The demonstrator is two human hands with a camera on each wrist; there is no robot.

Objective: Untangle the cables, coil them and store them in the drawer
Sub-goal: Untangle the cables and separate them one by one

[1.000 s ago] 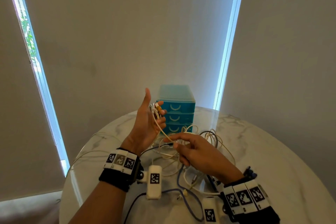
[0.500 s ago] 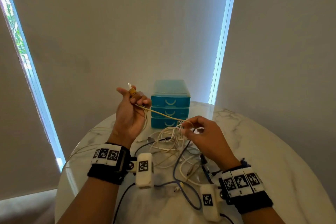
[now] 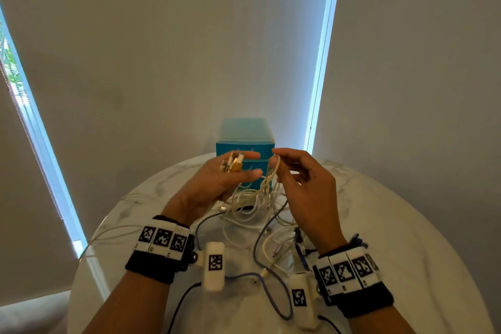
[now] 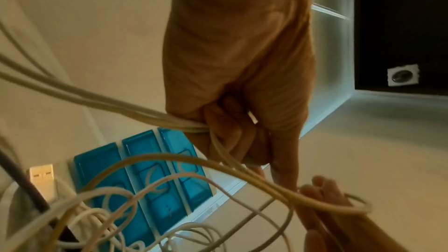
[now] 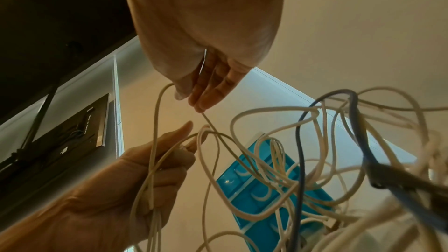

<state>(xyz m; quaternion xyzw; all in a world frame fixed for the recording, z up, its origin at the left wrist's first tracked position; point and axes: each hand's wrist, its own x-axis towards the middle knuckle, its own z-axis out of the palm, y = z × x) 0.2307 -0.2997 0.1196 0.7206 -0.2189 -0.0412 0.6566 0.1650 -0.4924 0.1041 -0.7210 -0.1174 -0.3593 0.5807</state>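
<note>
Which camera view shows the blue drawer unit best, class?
The head view: the drawer unit stands upright at the table's far edge, though the hands hide its lower fronts. The left wrist view shows three drawer fronts, tilted and crossed by cables. The right wrist view shows it only through the tangle.

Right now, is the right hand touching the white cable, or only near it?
Touching. In the right wrist view, the right hand pinches a white cable that loops out from between thumb and fingertips. The head view shows the same loop at that hand.

Home rm (marble table, roller blinds)
</note>
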